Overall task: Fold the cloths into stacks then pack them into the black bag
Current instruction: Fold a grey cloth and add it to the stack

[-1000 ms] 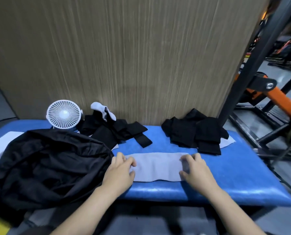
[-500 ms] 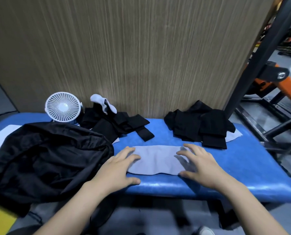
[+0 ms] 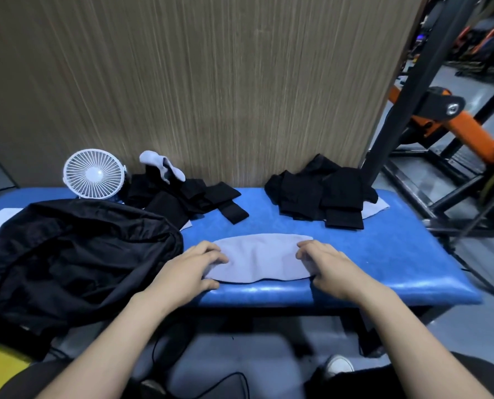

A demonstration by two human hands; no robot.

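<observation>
head view gives me a flat pale grey rectangular cloth [image 3: 258,258] near the front edge of the blue padded bench [image 3: 407,254]. my left hand [image 3: 186,273] and right hand [image 3: 336,270] press its ends, fingers loosely spread. crumpled black fabric bag [image 3: 76,254] covers the left end; black folded cloths [image 3: 319,194] sit by the back edge.

L hand [image 3: 191,267], R hand [image 3: 330,267], flat on grey cloth [image 3: 258,257]
</observation>
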